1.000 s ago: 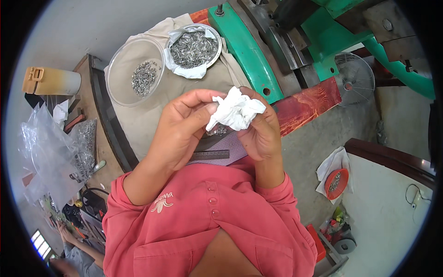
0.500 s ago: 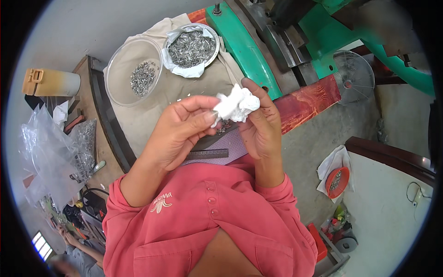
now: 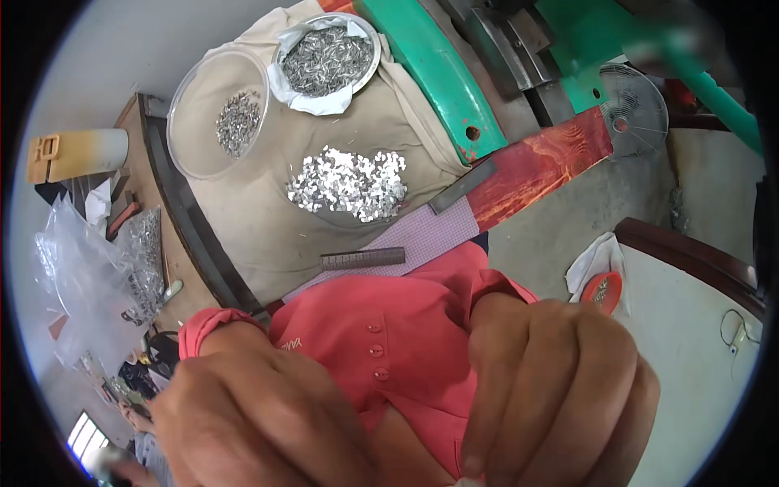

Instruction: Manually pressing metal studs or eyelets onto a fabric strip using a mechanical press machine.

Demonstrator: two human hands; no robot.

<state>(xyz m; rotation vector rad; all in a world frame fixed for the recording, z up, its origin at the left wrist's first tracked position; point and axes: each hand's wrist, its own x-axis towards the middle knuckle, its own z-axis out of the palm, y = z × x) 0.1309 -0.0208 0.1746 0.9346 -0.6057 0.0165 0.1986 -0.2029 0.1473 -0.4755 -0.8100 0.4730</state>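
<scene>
Both hands are raised close to the camera, large at the lower edge, above the pink shirt point(image 3: 341, 308). My left hand point(image 3: 251, 414) is closed with its knuckles up; its fingertips and anything in them are hidden. My right hand point(image 3: 560, 398) is curled too, thumb and fingers pinched downward. A sliver of white tissue point(image 3: 468, 482) shows at its fingertips, cut off by the frame. Beyond the hands, a pile of small shiny metal pieces point(image 3: 349, 185) lies on the beige cloth point(image 3: 260, 235).
A clear plastic bowl point(image 3: 180, 122) and a cloth-lined metal bowl point(image 3: 376, 61) hold small metal parts. A dark ruler-like bar point(image 3: 363, 258) lies on a purple patterned mat point(image 3: 438, 231). The green machine point(image 3: 430, 73) stands at the far right, near a fan point(image 3: 637, 105).
Both hands have moved from over the cloth toward the camera, bringing the tissue along. The pile of metal pieces they covered is now exposed. The view has shifted slightly.
</scene>
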